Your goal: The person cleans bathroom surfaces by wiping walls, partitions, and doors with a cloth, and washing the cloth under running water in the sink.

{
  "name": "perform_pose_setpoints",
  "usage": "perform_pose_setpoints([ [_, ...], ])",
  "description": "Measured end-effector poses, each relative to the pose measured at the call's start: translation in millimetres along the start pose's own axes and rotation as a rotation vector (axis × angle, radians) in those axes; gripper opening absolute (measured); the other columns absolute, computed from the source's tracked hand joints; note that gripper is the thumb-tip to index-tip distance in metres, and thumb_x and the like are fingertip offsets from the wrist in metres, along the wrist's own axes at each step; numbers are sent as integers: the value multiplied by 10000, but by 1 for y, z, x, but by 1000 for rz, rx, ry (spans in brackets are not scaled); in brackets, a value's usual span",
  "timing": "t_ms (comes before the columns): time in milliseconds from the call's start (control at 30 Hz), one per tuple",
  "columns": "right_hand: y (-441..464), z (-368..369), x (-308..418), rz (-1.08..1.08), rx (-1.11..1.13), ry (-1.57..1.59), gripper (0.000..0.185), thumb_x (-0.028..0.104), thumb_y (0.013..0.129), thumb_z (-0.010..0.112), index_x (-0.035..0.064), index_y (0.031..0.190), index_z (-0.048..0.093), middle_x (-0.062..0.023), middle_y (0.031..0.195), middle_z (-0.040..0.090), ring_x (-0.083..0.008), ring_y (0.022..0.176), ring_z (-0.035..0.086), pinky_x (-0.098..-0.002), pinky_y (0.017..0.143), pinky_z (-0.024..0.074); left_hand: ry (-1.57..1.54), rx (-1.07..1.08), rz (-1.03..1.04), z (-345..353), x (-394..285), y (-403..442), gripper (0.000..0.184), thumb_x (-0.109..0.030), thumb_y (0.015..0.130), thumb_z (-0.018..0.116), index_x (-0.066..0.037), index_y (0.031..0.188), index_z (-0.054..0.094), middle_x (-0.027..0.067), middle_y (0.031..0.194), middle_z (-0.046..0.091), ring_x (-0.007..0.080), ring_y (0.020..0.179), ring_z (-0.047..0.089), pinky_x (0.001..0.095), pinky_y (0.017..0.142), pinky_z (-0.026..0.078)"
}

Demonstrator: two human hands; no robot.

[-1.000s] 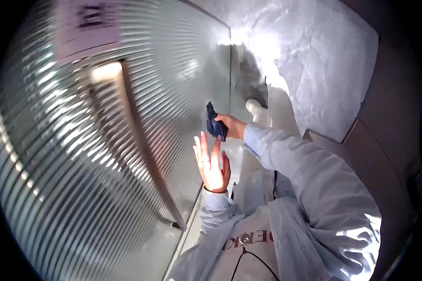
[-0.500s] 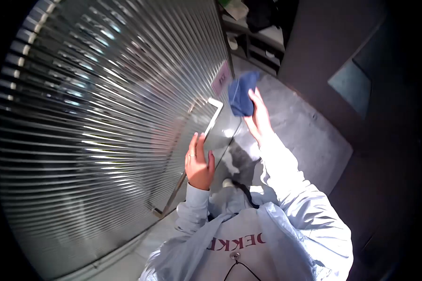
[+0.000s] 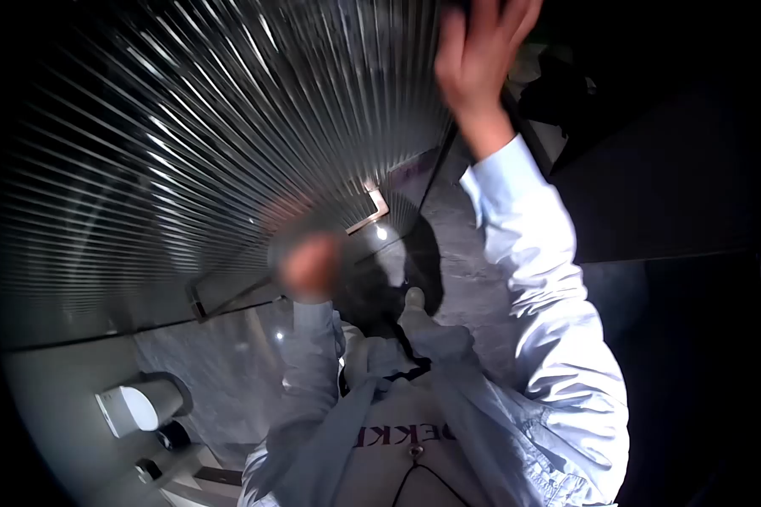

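Glass panel (image 3: 220,160) and handle (image 3: 379,203) stand beyond left hand (image 3: 313,265) (blur hides grip); right hand (image 3: 479,66) outstretched, hold unclear.

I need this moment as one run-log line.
right hand: at frame top | left hand: blurred, near ribbed translucent glass panel | grip: unclear

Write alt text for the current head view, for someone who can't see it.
A person's right hand, below it a pale sleeve, is at the top edge, partly out of frame, beside a ribbed glass panel with a metallic handle. The left hand, badly blurred, shows lower. What looks like a toilet is at lower left.
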State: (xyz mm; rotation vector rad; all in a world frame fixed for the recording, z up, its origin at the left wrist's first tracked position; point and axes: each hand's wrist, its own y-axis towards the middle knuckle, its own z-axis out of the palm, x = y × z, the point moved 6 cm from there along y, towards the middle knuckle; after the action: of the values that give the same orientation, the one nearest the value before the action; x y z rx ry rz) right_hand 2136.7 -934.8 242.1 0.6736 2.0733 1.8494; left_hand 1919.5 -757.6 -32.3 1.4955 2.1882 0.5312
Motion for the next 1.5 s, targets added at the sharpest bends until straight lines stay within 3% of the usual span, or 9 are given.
perform_pose_setpoints([
  [167, -254, 29, -23, 402, 345, 176, 662, 148, 862, 553, 47, 1452, 270, -339, 1507, 12, -540, 1386, 8, -623, 1112, 66, -18, -21, -49, -18, -19, 13, 285, -253, 882, 578, -86, 654, 540, 87, 640, 585, 281, 609, 589, 391, 581, 450],
  [267, -381, 44, -22, 1135, 530, 259, 690, 254, 972, 443, -136, 1423, 97, -320, 1519, -39, -439, 1424, 5, -420, 1163, 64, -21, -32, -48, -25, -25, 16, 289, -266, 871, 576, -100, 637, 546, 75, 632, 584, 278, 600, 583, 393, 573, 441],
  [400, -345, 38, 10, 1363, 338, 461, 676, 258, 979, 411, -129, 1429, 88, -280, 1540, -40, -413, 1433, -34, -415, 1162, 48, 14, -120, -22, -19, -21, 15, 271, -273, 858, 573, -118, 636, 551, 64, 616, 582, 276, 593, 578, 398, 565, 437],
  [500, -289, 21, 29, 1000, 201, 560, 624, 236, 960, 448, -52, 1454, 198, -274, 1543, -16, -428, 1432, -18, -478, 1152, 63, -17, -40, -105, -13, -15, 17, 253, -269, 855, 575, -128, 645, 569, 61, 609, 583, 276, 594, 580, 398, 562, 437],
  [633, -267, 37, 30, -75, 552, 175, 509, 195, 870, 591, 326, 1355, 507, -114, 1570, 142, -374, 1444, 84, -545, 1138, 125, -310, -68, -153, -1, -2, 7, 233, -280, 871, 567, -128, 699, 611, 75, 604, 589, 295, 584, 577, 419, 565, 442],
  [767, -227, 31, -2, -457, 453, 41, 591, 200, 796, 622, 464, 1311, 505, 32, 1536, 265, -262, 1454, 119, -563, 1147, 107, -61, -89, -26, 1, -15, 10, 241, -255, 882, 566, -108, 696, 609, 80, 579, 579, 302, 570, 573, 420, 565, 446],
  [1000, -211, 4, 16, -109, 538, 305, 621, -73, 707, 604, 265, 1229, 627, -113, 1435, 424, -358, 1331, 386, -468, 1066, 369, -291, 89, 6, -17, -17, 7, 123, -168, 861, 576, -85, 926, 640, 64, 876, 645, 250, 826, 609, 405, 725, 461],
  [1267, -238, 2, 95, -67, 1000, 474, 645, -109, 706, 527, 134, 1303, 546, -100, 1286, 532, -295, 1231, 488, -502, 1075, 323, -578, 54, -10, -62, 8, -30, 376, -15, 808, 551, -46, 1177, 613, 129, 1307, 551, 325, 1288, 450, 482, 1055, 338],
  [1500, -248, 27, 145, -203, 1088, 562, 667, -68, 680, 552, 135, 1316, 528, -99, 1278, 541, -277, 1193, 509, -467, 1040, 358, -401, -36, -215, -71, 72, -68, 368, 3, 845, 495, -44, 1203, 566, 124, 1345, 513, 344, 1300, 420, 514, 1079, 301],
])
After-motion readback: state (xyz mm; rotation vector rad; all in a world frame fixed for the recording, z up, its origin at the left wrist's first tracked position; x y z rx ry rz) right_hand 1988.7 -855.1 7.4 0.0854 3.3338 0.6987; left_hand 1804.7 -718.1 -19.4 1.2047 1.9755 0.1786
